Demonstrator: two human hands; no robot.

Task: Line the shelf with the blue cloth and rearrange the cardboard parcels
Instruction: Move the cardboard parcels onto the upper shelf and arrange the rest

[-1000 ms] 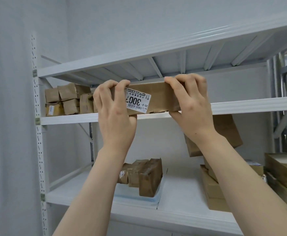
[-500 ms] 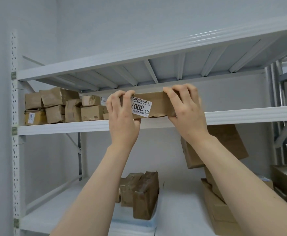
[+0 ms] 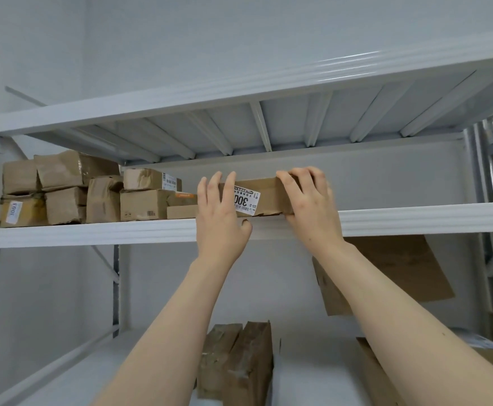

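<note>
Compared with the frame half a second earlier, the labelled parcel is no longer held at the lip of the middle shelf. It is now set down on that shelf at the centre of the frame. The left hand has been released from its grasp. Its fingers are extended upward and laid flat against the front face of the parcel, with the thumb below at the shelf edge. The right hand is still curled over the top right end of the parcel and grasps it.

The long axis of the parcel runs left to right across the frame, parallel to the front edge of the shelf. The long side face is turned toward the camera. The white label on that face is partly covered by the left hand.

The stacked parcels are seen on the same shelf at centre left, just beside the parcel.
</note>
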